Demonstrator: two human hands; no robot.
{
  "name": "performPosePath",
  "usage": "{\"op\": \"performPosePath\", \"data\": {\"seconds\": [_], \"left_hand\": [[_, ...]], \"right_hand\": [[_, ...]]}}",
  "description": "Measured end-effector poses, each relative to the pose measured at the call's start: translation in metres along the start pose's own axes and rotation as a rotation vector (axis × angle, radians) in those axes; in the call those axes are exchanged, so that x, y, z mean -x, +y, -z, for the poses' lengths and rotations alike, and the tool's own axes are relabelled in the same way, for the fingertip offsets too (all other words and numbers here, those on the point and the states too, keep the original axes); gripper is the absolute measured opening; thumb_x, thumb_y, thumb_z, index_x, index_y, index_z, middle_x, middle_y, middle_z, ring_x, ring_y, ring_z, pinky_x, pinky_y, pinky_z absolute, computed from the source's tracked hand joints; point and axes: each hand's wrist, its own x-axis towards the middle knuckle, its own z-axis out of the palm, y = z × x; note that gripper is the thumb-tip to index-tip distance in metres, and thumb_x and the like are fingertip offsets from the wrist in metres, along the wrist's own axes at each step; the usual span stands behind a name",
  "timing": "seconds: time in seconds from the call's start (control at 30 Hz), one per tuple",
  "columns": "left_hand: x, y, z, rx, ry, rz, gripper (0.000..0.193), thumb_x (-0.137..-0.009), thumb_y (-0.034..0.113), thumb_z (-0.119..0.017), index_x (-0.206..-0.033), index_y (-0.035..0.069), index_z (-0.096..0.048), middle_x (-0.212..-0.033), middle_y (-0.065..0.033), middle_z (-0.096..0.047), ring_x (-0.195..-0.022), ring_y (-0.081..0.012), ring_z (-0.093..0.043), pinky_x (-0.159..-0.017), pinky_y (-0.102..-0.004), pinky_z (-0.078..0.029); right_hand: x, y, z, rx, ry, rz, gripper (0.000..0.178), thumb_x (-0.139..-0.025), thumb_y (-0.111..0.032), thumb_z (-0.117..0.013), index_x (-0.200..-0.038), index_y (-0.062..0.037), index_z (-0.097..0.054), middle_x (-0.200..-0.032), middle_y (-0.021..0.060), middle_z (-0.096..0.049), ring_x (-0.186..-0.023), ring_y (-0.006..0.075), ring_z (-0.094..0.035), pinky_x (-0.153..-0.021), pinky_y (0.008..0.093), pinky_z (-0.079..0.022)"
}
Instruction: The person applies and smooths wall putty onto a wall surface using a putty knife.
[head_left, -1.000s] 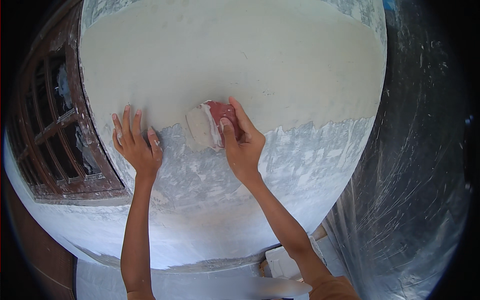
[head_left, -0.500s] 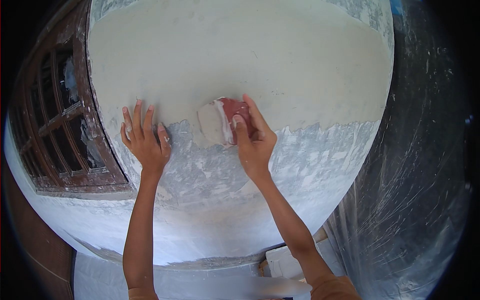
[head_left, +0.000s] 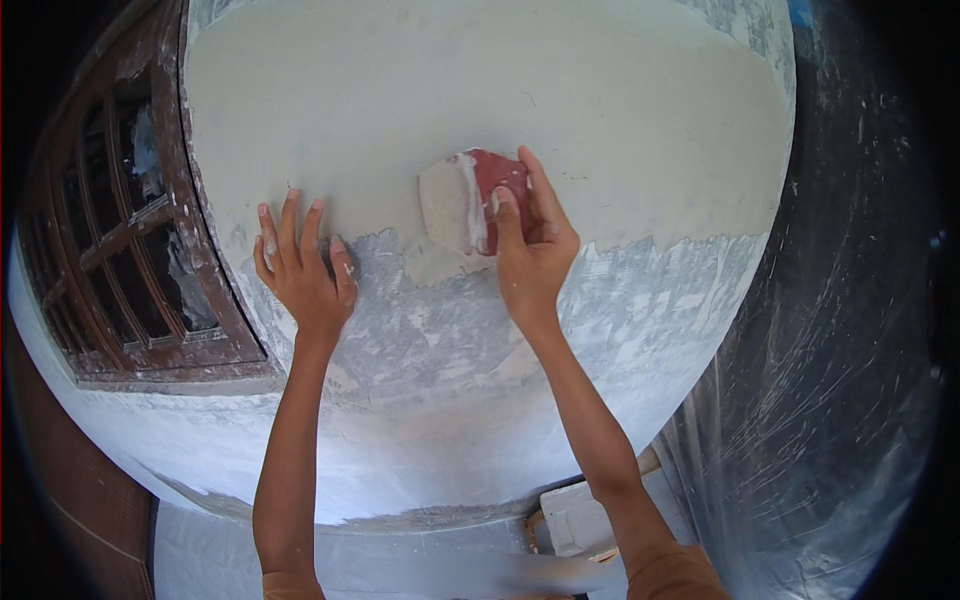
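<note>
My right hand [head_left: 536, 240] grips a red putty spreader [head_left: 500, 185], its thumb on the near face and fingers round the far edge. Pale putty coats the spreader's left part, and the tool rests against the wall [head_left: 440, 350] near the lower border of a smooth beige putty coat [head_left: 380, 110]. Below that jagged border the wall is streaked grey and white. My left hand [head_left: 308, 265] holds nothing; its fingers are spread on the wall across the border, and pale smears show on the thumb.
Left of my hands is a brown wooden window frame [head_left: 120, 235] with dark panes and white smears. Clear plastic sheeting [head_left: 830, 400] hangs over a dark area at right. Below stands a pale, box-like object [head_left: 580, 520] on a grey covered floor [head_left: 220, 545].
My right hand has moved the spreader upward and a little right across the putty coat. My left hand has shifted slightly up and right, fingers still spread.
</note>
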Motion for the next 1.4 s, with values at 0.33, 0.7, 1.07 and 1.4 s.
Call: {"op": "performPosePath", "data": {"seconds": [0.33, 0.7, 1.07, 1.4], "left_hand": [[-0.001, -0.002, 0.002, -0.012, -0.055, -0.038, 0.043, -0.095, 0.025, -0.045, -0.136, 0.011, -0.047, -0.147, -0.0111, -0.041, -0.143, -0.0356, -0.025, -0.111, -0.0499, -0.014], [0.001, 0.000, 0.000, 0.035, -0.006, -0.010, 0.040, -0.093, 0.024, -0.047, -0.131, 0.015, -0.055, -0.145, -0.0089, -0.046, -0.141, -0.0349, -0.030, -0.112, -0.0487, -0.016], [0.001, -0.004, -0.001, 0.011, 0.003, 0.011, 0.041, -0.094, 0.024, -0.045, -0.133, 0.012, -0.051, -0.146, -0.0104, -0.044, -0.142, -0.0350, -0.027, -0.111, -0.0490, -0.015], [-0.001, 0.001, 0.004, -0.014, -0.028, -0.004, 0.041, -0.093, 0.024, -0.046, -0.132, 0.014, -0.054, -0.144, -0.0089, -0.046, -0.142, -0.0343, -0.030, -0.112, -0.0486, -0.016]], "right_hand": [[-0.030, -0.004, 0.063, 0.149, 0.317, -0.058, 0.040, -0.097, -0.005, -0.054, -0.136, 0.0014, -0.049, -0.112, 0.0161, -0.066, -0.093, 0.0147, -0.064, -0.080, 0.0281, -0.053], [0.012, 0.017, 0.038, 0.157, 0.144, 0.017, 0.038, -0.096, -0.009, -0.058, -0.132, 0.0012, -0.055, -0.109, 0.0122, -0.067, -0.098, 0.0124, -0.061, -0.086, 0.0265, -0.050], [0.048, 0.014, -0.002, 0.129, -0.169, -0.077, 0.038, -0.094, -0.007, -0.060, -0.131, 0.0006, -0.056, -0.104, 0.0101, -0.069, -0.094, 0.0090, -0.060, -0.081, 0.0229, -0.048], [0.006, 0.002, 0.084, 0.085, 0.231, -0.092, 0.042, -0.096, -0.005, -0.055, -0.137, 0.0018, -0.048, -0.116, 0.0149, -0.064, -0.101, 0.0150, -0.063, -0.089, 0.0273, -0.051]]}}
